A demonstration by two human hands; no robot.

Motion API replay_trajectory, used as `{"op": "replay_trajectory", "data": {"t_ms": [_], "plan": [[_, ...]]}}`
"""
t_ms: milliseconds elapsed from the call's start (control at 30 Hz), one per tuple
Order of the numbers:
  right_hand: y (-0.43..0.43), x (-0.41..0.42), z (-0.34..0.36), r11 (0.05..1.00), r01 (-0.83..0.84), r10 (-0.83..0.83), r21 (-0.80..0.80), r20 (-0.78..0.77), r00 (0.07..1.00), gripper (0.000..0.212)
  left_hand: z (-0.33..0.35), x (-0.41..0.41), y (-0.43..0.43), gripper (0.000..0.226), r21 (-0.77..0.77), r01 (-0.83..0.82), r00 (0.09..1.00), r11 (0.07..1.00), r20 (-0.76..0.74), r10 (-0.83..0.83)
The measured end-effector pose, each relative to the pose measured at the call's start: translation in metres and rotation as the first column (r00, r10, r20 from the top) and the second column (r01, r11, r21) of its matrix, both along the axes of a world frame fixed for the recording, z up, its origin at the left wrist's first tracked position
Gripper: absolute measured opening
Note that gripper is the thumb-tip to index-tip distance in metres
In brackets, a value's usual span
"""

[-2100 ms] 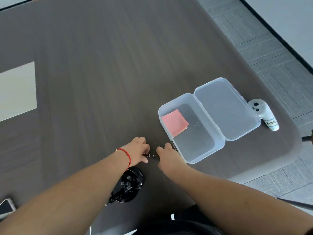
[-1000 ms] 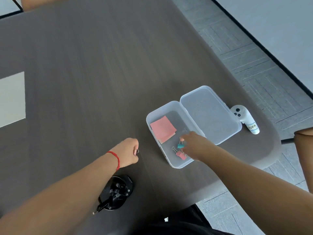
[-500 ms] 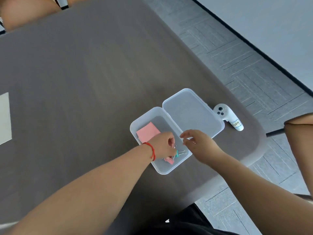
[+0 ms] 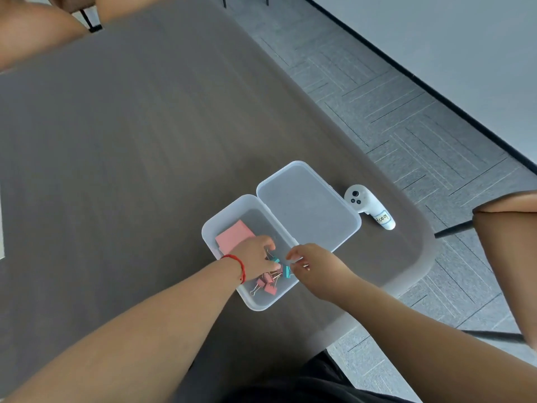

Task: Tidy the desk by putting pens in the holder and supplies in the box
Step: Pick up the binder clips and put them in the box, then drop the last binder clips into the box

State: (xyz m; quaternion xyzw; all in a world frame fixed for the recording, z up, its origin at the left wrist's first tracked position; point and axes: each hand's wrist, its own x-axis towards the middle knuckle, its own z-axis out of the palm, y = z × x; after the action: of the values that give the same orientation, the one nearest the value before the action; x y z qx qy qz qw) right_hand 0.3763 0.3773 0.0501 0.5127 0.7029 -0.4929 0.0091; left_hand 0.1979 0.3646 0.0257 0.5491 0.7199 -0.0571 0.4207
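Note:
An open clear plastic box [image 4: 209, 228] stands near the desk's right edge, its lid [image 4: 308, 205] folded back flat. Inside lie pink sticky notes [image 4: 232, 237], several pink binder clips [image 4: 268, 287] and a teal binder clip [image 4: 286, 272]. My left hand [image 4: 255, 257], with a red string at the wrist, reaches into the box with its fingers curled around another teal binder clip [image 4: 275, 260]. My right hand [image 4: 316, 264] hovers at the box's right rim, fingers apart and holding nothing. The pen holder is out of view.
A white controller [image 4: 369, 207] with a label lies right of the lid, close to the desk's rounded corner [image 4: 418, 257]. Brown chairs stand at the right [image 4: 505, 228] and the far left [image 4: 29, 30]. Grey carpet floor lies beyond the edge.
My right hand dropped clips into the box and drew back to its rim. My left hand came from the desk into the box with a clip. The view shifted; the pen holder left the frame.

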Motion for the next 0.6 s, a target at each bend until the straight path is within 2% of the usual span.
{"op": "replay_trajectory", "data": {"t_ms": [67, 167, 233, 300, 367, 400, 467, 533, 600], "plan": [[0.004, -0.003, 0.004, 0.999, -0.022, 0.024, -0.033, 0.039, 0.999, 0.029, 0.017, -0.010, 0.005, 0.025, -0.025, -0.075, 0.997, 0.997, -0.007, 0.075], [0.013, -0.008, 0.004, 0.995, -0.033, 0.040, -0.094, 0.071, 0.997, 0.029, 0.046, -0.025, 0.005, 0.040, 0.007, -0.180, 0.984, 0.984, 0.021, 0.180], [0.022, -0.006, 0.003, 0.994, 0.074, -0.072, -0.077, 0.034, 0.997, 0.025, 0.058, -0.038, -0.003, 0.048, 0.101, -0.305, 0.952, 0.947, 0.044, 0.302], [0.038, 0.000, -0.004, 0.976, 0.185, -0.195, 0.118, 0.074, 0.978, 0.026, 0.058, -0.052, -0.011, 0.035, 0.259, -0.474, 0.876, 0.842, 0.044, 0.480], [0.062, 0.007, -0.014, 0.935, 0.126, -0.206, 0.333, 0.216, 0.955, 0.040, 0.057, -0.060, -0.019, 0.017, 0.308, -0.702, 0.692, 0.642, 0.088, 0.716], [0.074, 0.009, -0.017, 0.927, 0.050, -0.173, 0.371, 0.307, 0.936, 0.049, 0.058, -0.061, -0.021, 0.016, 0.235, -0.824, 0.554, 0.516, 0.142, 0.820], [0.094, 0.007, -0.022, 0.950, -0.051, -0.096, 0.309, 0.442, 0.892, 0.065, 0.058, -0.058, -0.027, 0.025, -0.081, -0.941, 0.302, 0.329, 0.241, 0.922], [0.109, 0.003, -0.027, 0.974, -0.046, -0.068, 0.222, 0.480, 0.875, 0.075, 0.057, -0.054, -0.031, 0.039, -0.388, -0.887, 0.133, 0.250, 0.302, 0.944], [0.120, 0.000, -0.028, 0.982, -0.004, -0.086, 0.189, 0.467, 0.880, 0.077, 0.056, -0.053, -0.031, 0.052, -0.531, -0.820, 0.040, 0.214, 0.319, 0.947]]}}
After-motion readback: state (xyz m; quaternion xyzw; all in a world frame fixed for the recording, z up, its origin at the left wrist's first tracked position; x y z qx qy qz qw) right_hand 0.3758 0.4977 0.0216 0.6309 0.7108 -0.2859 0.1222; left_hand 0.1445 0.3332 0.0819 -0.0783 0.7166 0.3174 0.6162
